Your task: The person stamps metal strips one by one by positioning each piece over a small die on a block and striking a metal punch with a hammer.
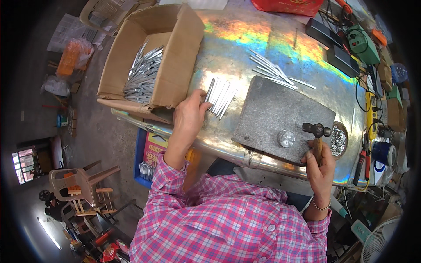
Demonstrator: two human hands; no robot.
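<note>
My left hand is beside the cardboard box, thumb and fingers closed on the near end of a slim metal rod. This rod lies at the left end of a neat row of silvery rods on the table. In my right hand is a hammer, gripped by its wooden handle with the dark head upward. The head is over the right part of a grey stone slab. A small shiny round piece sits on the slab near its front edge.
The open cardboard box at left holds many rods. Loose rods lie behind the slab. A round dish of small metal bits stands right of it. Pliers, a yellow power strip and cables crowd the right edge.
</note>
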